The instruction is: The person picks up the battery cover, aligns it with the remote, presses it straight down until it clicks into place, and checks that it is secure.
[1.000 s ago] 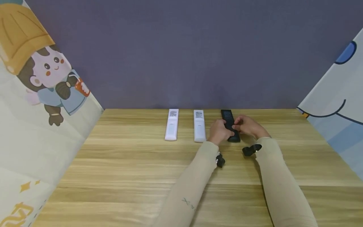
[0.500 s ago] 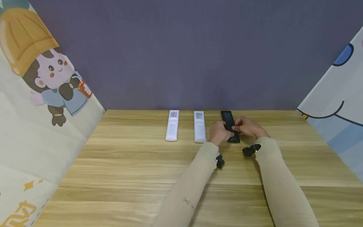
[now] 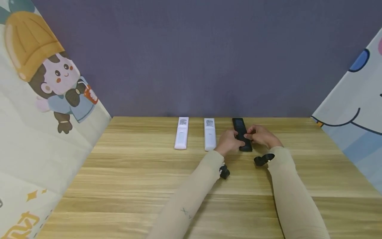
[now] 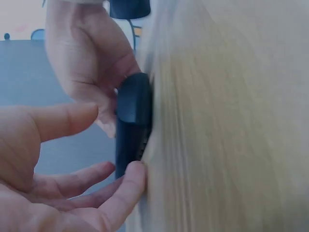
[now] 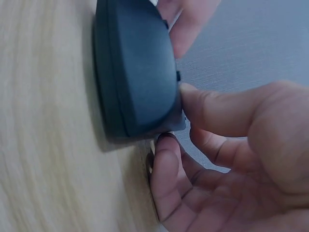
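A black remote control [image 3: 238,124] lies on the table at the back, its label side up. My right hand [image 3: 262,136] pinches it at the right edge; in the right wrist view the thumb [image 5: 207,106] presses its upper face and the fingers curl against its side. My left hand [image 3: 229,142] is at the left edge. In the left wrist view the left thumb [image 4: 67,121] stands off the remote, while the fingertips [image 4: 134,171] touch its side. Part of the remote is hidden under the hands.
Two white remote controls [image 3: 181,134], the second white one [image 3: 210,135] nearer my left hand, lie label side up to the left. A dark grey panel [image 3: 179,59] rises behind the table [image 3: 128,186]. Printed cloths [image 3: 27,132] flank both sides.
My left hand has shifted slightly left, with its thumb drawn back from the black remote's face. The right hand stays at the remote. The head view has tilted a little.
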### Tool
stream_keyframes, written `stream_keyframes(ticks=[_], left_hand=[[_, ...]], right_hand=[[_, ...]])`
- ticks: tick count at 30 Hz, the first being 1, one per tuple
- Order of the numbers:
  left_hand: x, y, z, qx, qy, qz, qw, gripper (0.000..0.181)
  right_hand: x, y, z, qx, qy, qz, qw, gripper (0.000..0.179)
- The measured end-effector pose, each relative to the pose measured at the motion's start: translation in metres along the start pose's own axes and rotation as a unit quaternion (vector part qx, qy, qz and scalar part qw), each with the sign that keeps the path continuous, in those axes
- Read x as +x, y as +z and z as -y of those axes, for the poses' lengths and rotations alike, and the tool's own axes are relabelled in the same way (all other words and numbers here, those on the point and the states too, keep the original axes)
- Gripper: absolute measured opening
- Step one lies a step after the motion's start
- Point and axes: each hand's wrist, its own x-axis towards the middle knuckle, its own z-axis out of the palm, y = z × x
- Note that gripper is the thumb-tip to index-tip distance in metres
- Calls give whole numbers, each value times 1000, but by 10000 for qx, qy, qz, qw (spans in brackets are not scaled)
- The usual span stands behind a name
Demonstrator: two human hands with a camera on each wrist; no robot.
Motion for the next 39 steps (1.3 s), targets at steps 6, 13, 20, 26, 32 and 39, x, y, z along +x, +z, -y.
stream_keyframes(ticks=[6,13,20,26,32,39], left_hand=[[-14,-5,0,-30,301,465,9985,51],[-31,-18,7,360,831,1067,9902,45],[-47,-48,17,1206,1329,1441,9731,47],[-58,-75,29,1809,1496,1878,9537,49],[-62,-107,37,1935,1470,2074,9476,52],[-64,-142,41,1825,1327,2060,9522,47]], right_hand=[[1,-2,-3,-90,-78,-46,9999,29],[0,1,-2,-210,-192,-56,9996,27],[-1,2,0,-246,-355,-39,9991,25],[-1,1,-2,-205,-369,-2,9991,22],[-3,0,-2,-336,-461,35,9984,20],[-5,-2,-1,-572,-721,3,9958,17]])
